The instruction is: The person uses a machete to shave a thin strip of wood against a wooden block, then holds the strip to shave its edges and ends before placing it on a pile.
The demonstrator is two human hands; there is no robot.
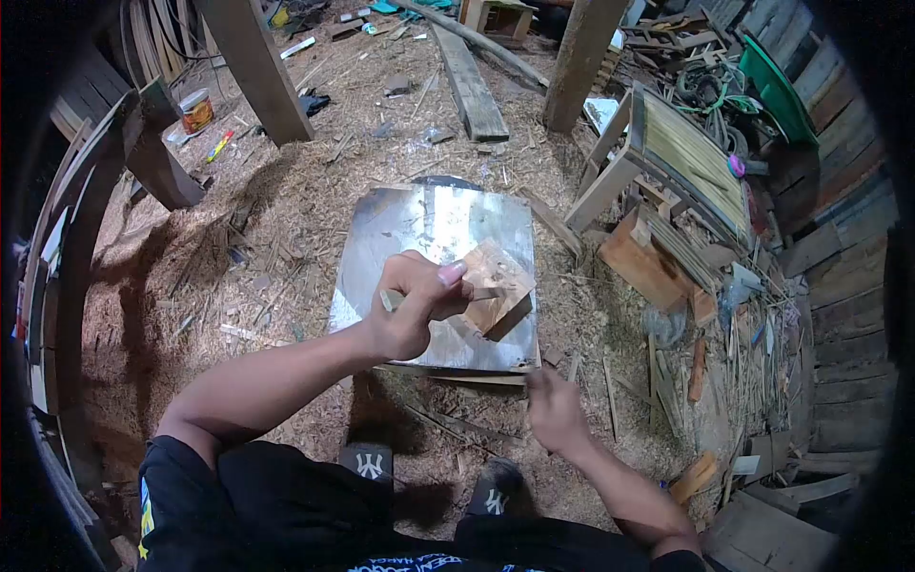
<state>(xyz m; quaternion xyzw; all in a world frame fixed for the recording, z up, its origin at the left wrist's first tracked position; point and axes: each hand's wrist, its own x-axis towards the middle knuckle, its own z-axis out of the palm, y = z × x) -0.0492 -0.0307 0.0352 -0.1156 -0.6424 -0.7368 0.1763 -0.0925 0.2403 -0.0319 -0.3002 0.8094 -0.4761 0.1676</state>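
Note:
My left hand [415, 303] is closed around a thin, narrow strip [488, 294] that looks like a stick or slim tool. One end of it points right, across the wooden block [500, 267]; a pale end shows at the back of the fist. The block lies tilted on the right half of a metal-topped work surface [381, 224]. At the front right corner of that surface is my right hand [556, 415], its fingers curled and slightly blurred. What it holds, if anything, is hidden.
Wood shavings cover the ground. A plank [472, 91] lies behind the work surface, between two posts [253, 71]. To the right stand a slatted wooden frame [691, 153] and a wooden box [648, 262]. A bucket [196, 111] sits at the back left.

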